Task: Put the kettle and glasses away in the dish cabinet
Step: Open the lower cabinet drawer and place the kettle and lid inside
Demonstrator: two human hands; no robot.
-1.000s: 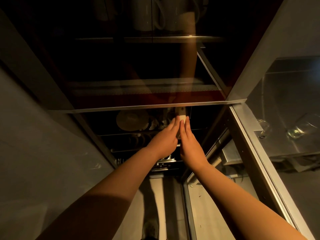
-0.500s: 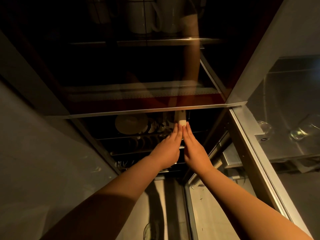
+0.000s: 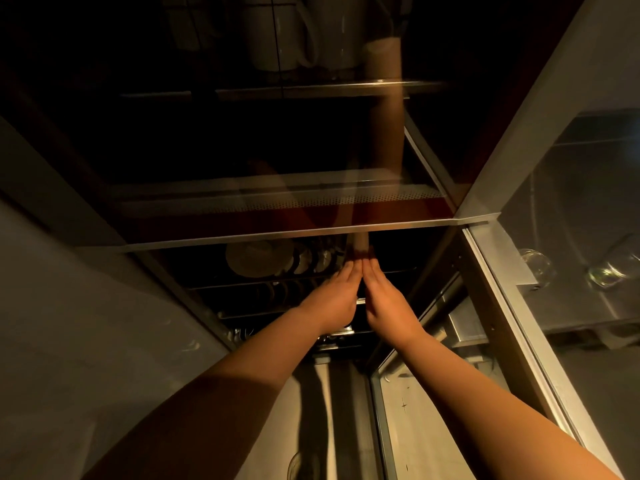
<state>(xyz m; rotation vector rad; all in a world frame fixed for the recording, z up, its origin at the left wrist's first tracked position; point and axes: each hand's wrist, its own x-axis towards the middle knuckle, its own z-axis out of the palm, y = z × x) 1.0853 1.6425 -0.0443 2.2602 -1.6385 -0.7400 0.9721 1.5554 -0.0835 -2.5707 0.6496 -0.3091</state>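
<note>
Dim dish cabinet (image 3: 346,188) shelves rise ahead, where the left hand (image 3: 332,299) and right hand (image 3: 388,303), fingers straight, together touch a pale handle (image 3: 361,242) directly above, while glasses (image 3: 536,268) lie well right.

Premises: a domestic kitchen, dimly lit. Evidence: a tall dish cabinet (image 3: 311,233) with glass doors stands ahead. Plates (image 3: 258,258) stand on edge in wire racks on its middle shelf. Pale mugs (image 3: 277,32) sit on the far upper shelf. At right, upturned glasses (image 3: 535,268) rest on a steel counter (image 3: 588,306).
</note>
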